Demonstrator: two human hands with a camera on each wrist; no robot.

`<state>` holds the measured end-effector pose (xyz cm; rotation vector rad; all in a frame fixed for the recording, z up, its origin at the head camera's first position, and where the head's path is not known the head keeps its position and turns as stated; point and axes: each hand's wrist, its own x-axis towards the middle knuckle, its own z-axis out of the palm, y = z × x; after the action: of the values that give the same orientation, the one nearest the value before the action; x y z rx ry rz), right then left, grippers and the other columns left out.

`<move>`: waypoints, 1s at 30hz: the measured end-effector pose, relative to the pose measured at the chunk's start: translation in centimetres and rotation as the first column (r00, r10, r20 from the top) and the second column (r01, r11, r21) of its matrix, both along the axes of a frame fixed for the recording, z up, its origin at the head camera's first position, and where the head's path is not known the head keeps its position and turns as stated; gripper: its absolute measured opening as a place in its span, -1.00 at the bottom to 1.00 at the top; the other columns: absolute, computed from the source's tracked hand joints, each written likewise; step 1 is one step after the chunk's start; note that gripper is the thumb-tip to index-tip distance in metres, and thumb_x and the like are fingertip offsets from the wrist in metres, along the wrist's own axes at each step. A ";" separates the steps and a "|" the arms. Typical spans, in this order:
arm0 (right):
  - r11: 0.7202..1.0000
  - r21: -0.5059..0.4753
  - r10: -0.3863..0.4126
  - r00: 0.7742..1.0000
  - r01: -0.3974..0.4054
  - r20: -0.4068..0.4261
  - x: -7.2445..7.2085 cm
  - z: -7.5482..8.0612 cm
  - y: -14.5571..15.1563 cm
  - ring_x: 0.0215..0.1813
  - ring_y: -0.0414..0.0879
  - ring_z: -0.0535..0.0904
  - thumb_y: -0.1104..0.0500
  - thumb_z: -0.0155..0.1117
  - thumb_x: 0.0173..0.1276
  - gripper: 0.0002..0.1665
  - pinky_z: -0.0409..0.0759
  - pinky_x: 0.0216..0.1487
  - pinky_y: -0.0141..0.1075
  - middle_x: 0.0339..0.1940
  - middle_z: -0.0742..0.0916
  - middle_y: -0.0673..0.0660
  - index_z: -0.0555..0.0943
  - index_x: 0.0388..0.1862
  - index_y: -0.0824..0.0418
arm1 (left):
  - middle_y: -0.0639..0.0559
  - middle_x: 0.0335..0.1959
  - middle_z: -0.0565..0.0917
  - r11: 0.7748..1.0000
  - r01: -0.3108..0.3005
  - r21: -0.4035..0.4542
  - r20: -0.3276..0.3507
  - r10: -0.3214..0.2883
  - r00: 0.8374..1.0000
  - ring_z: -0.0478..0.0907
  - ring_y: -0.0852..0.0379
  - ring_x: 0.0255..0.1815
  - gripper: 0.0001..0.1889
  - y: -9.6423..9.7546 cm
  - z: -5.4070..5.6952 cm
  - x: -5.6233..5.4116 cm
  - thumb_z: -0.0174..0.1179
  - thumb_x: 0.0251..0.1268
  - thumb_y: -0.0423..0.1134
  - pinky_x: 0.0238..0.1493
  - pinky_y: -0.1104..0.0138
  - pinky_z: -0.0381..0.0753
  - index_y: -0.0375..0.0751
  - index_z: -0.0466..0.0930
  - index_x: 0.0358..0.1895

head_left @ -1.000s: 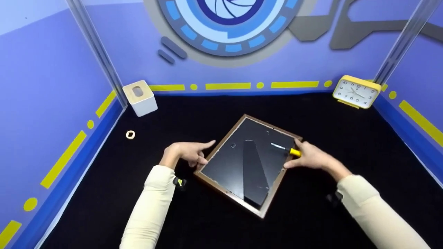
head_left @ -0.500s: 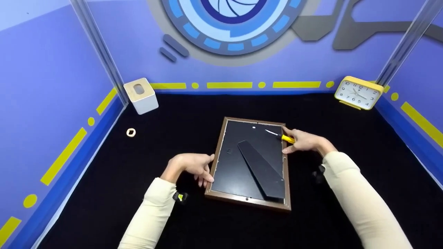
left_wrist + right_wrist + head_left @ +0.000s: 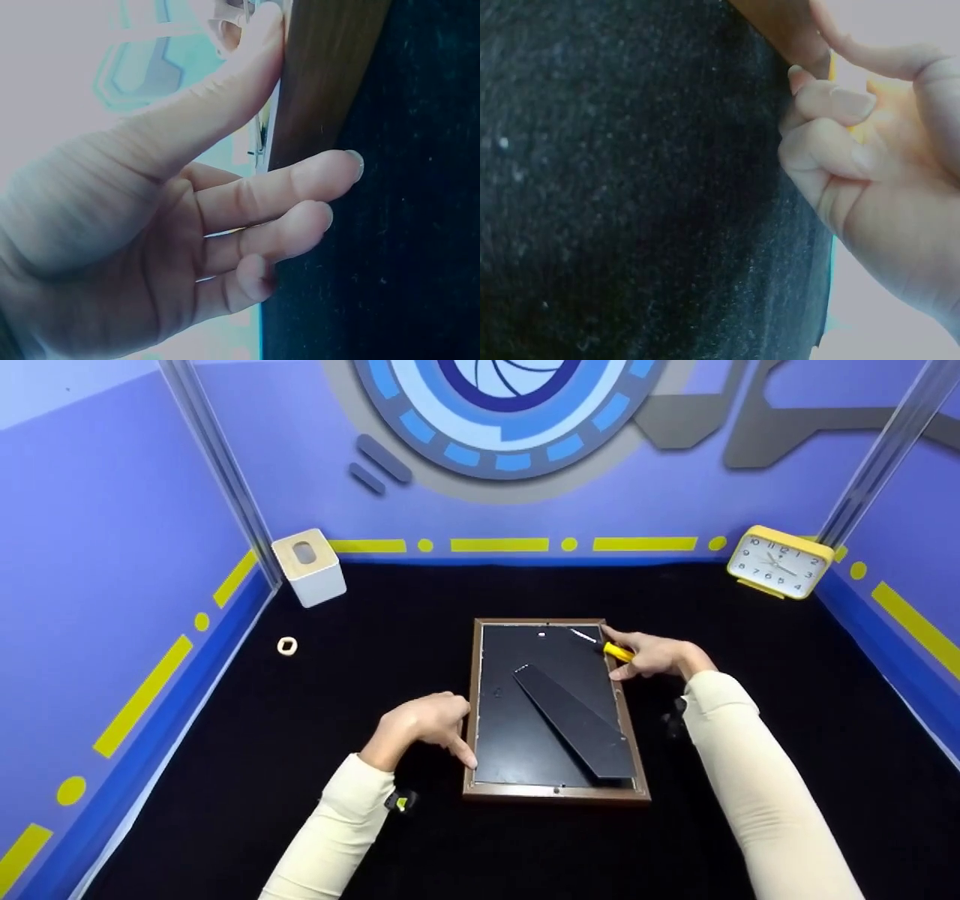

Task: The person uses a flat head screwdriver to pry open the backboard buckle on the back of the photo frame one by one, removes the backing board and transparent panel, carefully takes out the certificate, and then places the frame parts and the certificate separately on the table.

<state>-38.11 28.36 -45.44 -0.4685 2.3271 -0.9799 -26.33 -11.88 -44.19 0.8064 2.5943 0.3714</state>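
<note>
A brown wooden picture frame lies back side up in the head view, its black back board showing. A black easel leg slants across the board. My left hand is at the frame's left edge, thumb touching the rim, other fingers loosely extended beside it. In the left wrist view the thumb presses the frame's brown edge. My right hand grips a yellow-handled screwdriver, its metal shaft over the board's upper right corner. That hand's thumb and a finger also touch the frame's right edge.
A white tissue box with a wooden top stands back left, with a small light wooden ring in front. A yellow alarm clock stands back right. Black cloth covers the table; printed walls enclose it.
The frame has turned from a diagonal position to nearly square with the table, and has come down flatter. Both hands moved with it; the screwdriver stayed in the right hand.
</note>
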 end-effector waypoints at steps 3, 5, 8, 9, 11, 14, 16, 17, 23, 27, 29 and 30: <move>1.000 0.001 -0.003 1.000 0.003 -0.006 -0.1 0.1 0.2 -0.32 -0.07 0.30 0.14 0.49 0.26 0.31 0.34 -0.46 -0.37 0.32 0.31 0.33 -0.25 0.67 0.09 | 0.17 -0.68 0.57 1.000 -0.005 -0.013 -0.034 0.005 0.999 0.45 0.23 -0.61 -0.47 0.1 0.0 -0.1 0.61 -0.27 0.19 -0.46 0.33 0.52 -0.10 0.56 -0.43; 1.000 0.000 0.000 1.000 0.000 -0.011 -0.1 0.1 0.3 -0.35 -0.07 0.30 0.14 0.48 0.27 0.30 0.34 -0.47 -0.36 0.26 0.33 0.33 -0.26 0.67 0.10 | 0.17 -0.66 0.56 1.000 -0.004 -0.010 -0.047 0.004 0.999 0.41 0.21 -0.58 -0.45 0.2 0.1 -0.2 0.61 -0.29 0.20 -0.43 0.31 0.52 -0.10 0.56 -0.44; 1.000 0.008 0.008 1.000 -0.008 -0.020 -0.1 0.1 0.3 -0.45 -0.11 0.30 0.13 0.47 0.29 0.29 0.35 -0.48 -0.37 0.13 0.37 0.31 -0.26 0.67 0.10 | 0.17 -0.64 0.53 1.000 0.001 -0.009 -0.052 -0.001 0.999 0.36 0.20 -0.55 -0.43 0.1 0.0 -0.4 0.62 -0.29 0.20 -0.40 0.30 0.51 -0.11 0.54 -0.41; 1.000 0.011 0.011 1.000 -0.010 -0.024 -0.1 0.0 0.3 -0.47 -0.13 0.30 0.12 0.46 0.29 0.28 0.36 -0.48 -0.37 0.07 0.37 0.29 -0.26 0.67 0.10 | 0.17 -0.64 0.52 1.000 0.002 -0.005 -0.047 -0.002 0.999 0.36 0.20 -0.55 -0.42 0.0 -0.1 -0.4 0.62 -0.29 0.19 -0.40 0.30 0.51 -0.12 0.53 -0.40; 1.000 0.012 0.018 0.999 -0.017 -0.034 0.0 -0.2 0.2 -0.49 -0.13 0.30 0.11 0.46 0.30 0.28 0.36 -0.48 -0.37 -0.01 0.38 0.26 -0.26 0.67 0.12 | 0.17 -0.64 0.54 1.000 0.001 0.007 -0.030 -0.001 1.000 0.38 0.21 -0.57 -0.40 -0.1 -0.2 -0.4 0.63 -0.27 0.18 -0.42 0.30 0.51 -0.14 0.52 -0.35; 1.000 0.006 0.003 0.999 -0.003 -0.054 0.3 -0.5 0.3 -0.49 -0.13 0.31 0.09 0.47 0.28 0.27 0.36 -0.49 -0.38 -0.05 0.39 0.24 -0.20 0.67 0.10 | 0.16 -0.63 0.58 1.000 -0.004 0.031 0.013 0.004 1.000 0.44 0.23 -0.60 -0.37 -0.3 -0.6 -0.5 0.62 -0.24 0.17 -0.45 0.32 0.52 -0.17 0.50 -0.27; 1.000 -0.016 -0.016 0.997 0.014 -0.077 0.6 -0.8 0.4 -0.51 -0.14 0.30 0.07 0.49 0.26 0.24 0.35 -0.52 -0.38 -0.04 0.41 0.25 -0.13 0.68 0.09 | 0.17 -0.63 0.62 0.999 -0.004 0.044 0.040 0.002 0.999 0.49 0.24 -0.60 -0.33 -0.4 -0.9 -0.6 0.61 -0.22 0.17 -0.44 0.32 0.54 -0.21 0.50 -0.18; 0.999 -0.029 -0.028 0.995 0.026 -0.092 0.7 -1.0 0.6 -0.53 -0.14 0.30 0.06 0.50 0.26 0.21 0.34 -0.54 -0.38 -0.05 0.43 0.25 -0.08 0.67 0.08 | 0.17 -0.62 0.63 0.999 -0.006 0.047 0.055 0.003 0.999 0.52 0.24 -0.59 -0.27 -0.5 -1.0 -0.7 0.61 -0.20 0.18 -0.42 0.32 0.54 -0.26 0.50 -0.10; 0.978 -0.173 -0.150 0.972 0.118 -0.184 1.6 -1.9 1.5 -0.54 -0.16 0.36 -0.05 0.38 0.38 -0.09 0.33 -0.58 -0.40 -0.25 0.53 0.17 0.23 0.59 0.15 | 0.18 -0.55 0.68 0.989 -0.055 0.139 0.109 0.040 0.993 0.62 0.22 -0.54 0.35 -1.1 -1.4 -1.4 0.56 -0.08 0.16 -0.26 0.33 0.60 -0.57 -0.17 0.53; 0.948 -0.287 -0.197 0.962 0.137 -0.190 2.3 -1.8 1.6 -0.52 -0.19 0.34 0.02 0.16 0.56 -0.40 0.30 -0.56 -0.42 -0.22 0.63 0.22 0.43 0.43 0.31 | 0.15 -0.51 0.68 0.969 -0.054 0.239 0.074 0.037 0.997 0.57 0.26 -0.51 0.42 -1.5 -1.8 -2.0 0.56 -0.05 0.12 -0.30 0.33 0.59 -0.42 -0.39 0.58; 0.941 -0.313 -0.204 0.954 0.129 -0.219 2.7 -1.6 1.5 -0.52 -0.21 0.33 0.09 0.07 0.61 -0.52 0.29 -0.55 -0.44 -0.19 0.67 0.29 0.51 0.33 0.37 | 0.15 -0.50 0.67 0.965 -0.037 0.259 0.048 0.025 0.999 0.54 0.29 -0.51 0.42 -1.5 -1.9 -2.2 0.56 -0.05 0.13 -0.31 0.35 0.57 -0.37 -0.39 0.59; 0.937 -0.324 -0.213 0.947 0.129 -0.240 2.9 -1.5 1.4 -0.52 -0.22 0.33 0.12 0.05 0.61 -0.56 0.30 -0.54 -0.45 -0.16 0.69 0.32 0.56 0.28 0.37 | 0.14 -0.50 0.66 0.964 -0.032 0.265 0.043 0.021 0.999 0.53 0.29 -0.51 0.42 -1.5 -2.0 -2.3 0.56 -0.05 0.13 -0.32 0.34 0.56 -0.35 -0.40 0.59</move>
<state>-35.21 29.71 -46.96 -0.5565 2.5006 -1.4538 -28.63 -13.37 -46.19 0.8422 2.5526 0.7489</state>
